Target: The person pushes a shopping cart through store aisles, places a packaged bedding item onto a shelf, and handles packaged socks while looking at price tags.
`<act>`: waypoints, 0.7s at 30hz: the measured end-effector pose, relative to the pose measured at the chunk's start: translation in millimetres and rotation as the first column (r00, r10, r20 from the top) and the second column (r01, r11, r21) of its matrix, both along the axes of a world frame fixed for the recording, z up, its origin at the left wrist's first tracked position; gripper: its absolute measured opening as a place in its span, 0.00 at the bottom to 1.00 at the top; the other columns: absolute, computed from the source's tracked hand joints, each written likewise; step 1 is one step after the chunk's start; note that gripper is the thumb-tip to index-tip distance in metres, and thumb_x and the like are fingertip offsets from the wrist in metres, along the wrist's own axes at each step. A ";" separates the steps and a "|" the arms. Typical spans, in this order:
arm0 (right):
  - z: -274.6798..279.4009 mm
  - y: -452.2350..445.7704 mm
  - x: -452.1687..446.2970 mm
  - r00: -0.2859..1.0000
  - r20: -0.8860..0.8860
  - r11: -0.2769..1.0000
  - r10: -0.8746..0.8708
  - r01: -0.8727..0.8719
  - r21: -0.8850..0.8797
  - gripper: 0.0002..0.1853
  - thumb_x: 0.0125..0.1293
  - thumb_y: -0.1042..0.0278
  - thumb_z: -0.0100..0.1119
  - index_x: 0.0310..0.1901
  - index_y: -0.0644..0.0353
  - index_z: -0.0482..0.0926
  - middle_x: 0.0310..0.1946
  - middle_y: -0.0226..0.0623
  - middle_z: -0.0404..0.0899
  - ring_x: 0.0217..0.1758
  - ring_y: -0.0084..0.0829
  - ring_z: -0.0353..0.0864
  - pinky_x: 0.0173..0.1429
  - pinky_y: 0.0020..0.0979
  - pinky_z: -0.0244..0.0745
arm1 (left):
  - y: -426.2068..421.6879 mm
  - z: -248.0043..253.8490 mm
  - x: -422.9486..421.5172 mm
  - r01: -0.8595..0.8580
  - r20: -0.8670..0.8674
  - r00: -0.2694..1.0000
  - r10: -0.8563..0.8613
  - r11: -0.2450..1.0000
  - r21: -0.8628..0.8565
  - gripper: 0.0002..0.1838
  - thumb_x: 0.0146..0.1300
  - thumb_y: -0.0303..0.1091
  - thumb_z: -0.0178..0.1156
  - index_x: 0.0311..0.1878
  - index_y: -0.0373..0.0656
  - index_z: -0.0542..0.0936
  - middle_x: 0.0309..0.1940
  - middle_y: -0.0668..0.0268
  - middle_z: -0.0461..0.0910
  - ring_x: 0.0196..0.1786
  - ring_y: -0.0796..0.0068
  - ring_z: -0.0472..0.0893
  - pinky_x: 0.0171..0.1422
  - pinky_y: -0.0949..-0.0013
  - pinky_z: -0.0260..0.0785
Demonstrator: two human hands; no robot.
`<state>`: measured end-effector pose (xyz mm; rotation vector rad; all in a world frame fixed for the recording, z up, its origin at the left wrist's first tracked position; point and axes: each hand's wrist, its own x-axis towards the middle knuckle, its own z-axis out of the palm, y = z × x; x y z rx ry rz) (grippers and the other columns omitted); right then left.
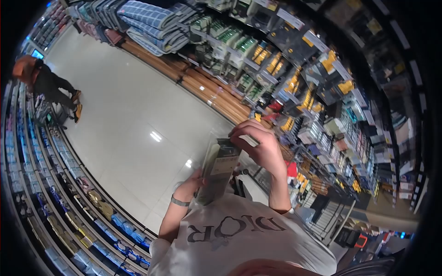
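A flat, upright retail package (220,171) with a dark top, green edges and a pale printed label is in front of my white shirt. What is inside it is too unclear to tell. My left hand (189,185), with a band on its wrist, grips the package's lower left side, its fingers partly hidden behind it. At the package's top right corner, my right hand (258,140) is bent with the fingertips pinched on the top edge.
Shelves of packaged goods (294,87) line the right side, with folded checked textiles (149,23) farther up. Curved-looking shelf rows (69,202) run along the left. A person (50,83) stands at the far left on the pale tiled floor (124,115). A wire rack (324,214) is at lower right.
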<state>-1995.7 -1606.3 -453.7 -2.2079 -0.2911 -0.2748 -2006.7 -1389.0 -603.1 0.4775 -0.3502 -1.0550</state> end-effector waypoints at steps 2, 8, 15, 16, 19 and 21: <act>-3.3 -13.1 20.3 0.997 0.068 0.998 0.048 -0.051 0.040 0.10 0.58 0.83 0.72 0.40 0.62 0.84 0.41 0.37 0.86 0.47 0.38 0.84 0.53 0.36 0.77 | -1.5 10.6 11.6 -0.007 -0.055 0.998 0.009 1.000 0.030 0.63 0.49 0.59 0.79 0.79 0.34 0.57 0.73 0.43 0.66 0.73 0.48 0.72 0.75 0.49 0.68; -17.4 -61.4 49.7 0.992 0.081 0.988 -0.094 0.084 0.128 0.07 0.60 0.79 0.71 0.38 0.60 0.83 0.39 0.36 0.86 0.45 0.36 0.83 0.52 0.35 0.77 | -30.0 13.7 42.2 0.059 -0.217 0.975 -0.045 0.996 0.060 0.48 0.59 0.37 0.75 0.78 0.35 0.60 0.71 0.51 0.70 0.69 0.61 0.76 0.74 0.62 0.66; -50.3 -107.5 68.8 0.981 -0.077 0.954 -0.177 0.190 0.234 0.06 0.62 0.82 0.67 0.39 0.63 0.82 0.39 0.39 0.85 0.45 0.35 0.85 0.52 0.33 0.77 | -77.3 21.2 66.9 0.081 -0.052 0.996 -0.072 0.977 0.198 0.50 0.62 0.42 0.74 0.80 0.37 0.56 0.71 0.55 0.71 0.70 0.64 0.72 0.75 0.63 0.62; -58.4 -114.5 71.8 0.983 -0.104 0.950 -0.149 0.171 0.261 0.06 0.62 0.82 0.67 0.39 0.63 0.82 0.39 0.39 0.85 0.44 0.34 0.85 0.51 0.32 0.77 | -79.4 14.0 68.0 0.051 0.016 0.998 -0.057 0.964 0.261 0.50 0.61 0.41 0.75 0.79 0.36 0.58 0.71 0.55 0.70 0.71 0.65 0.71 0.76 0.63 0.60; -60.8 -119.9 87.1 0.978 -0.188 0.930 -0.095 0.154 0.333 0.04 0.64 0.81 0.66 0.38 0.64 0.81 0.40 0.38 0.84 0.43 0.28 0.85 0.48 0.29 0.79 | -82.4 17.4 80.5 0.033 0.045 0.998 -0.051 0.939 0.342 0.47 0.60 0.37 0.75 0.77 0.33 0.61 0.72 0.58 0.70 0.73 0.69 0.67 0.78 0.65 0.55; -62.1 -121.1 102.7 0.975 -0.211 0.895 -0.062 0.148 0.420 0.03 0.65 0.80 0.66 0.39 0.64 0.81 0.41 0.37 0.84 0.42 0.26 0.84 0.47 0.28 0.80 | -86.3 11.1 96.9 0.035 0.004 0.999 -0.038 0.952 0.305 0.46 0.60 0.36 0.74 0.77 0.33 0.62 0.72 0.57 0.69 0.73 0.68 0.68 0.78 0.64 0.56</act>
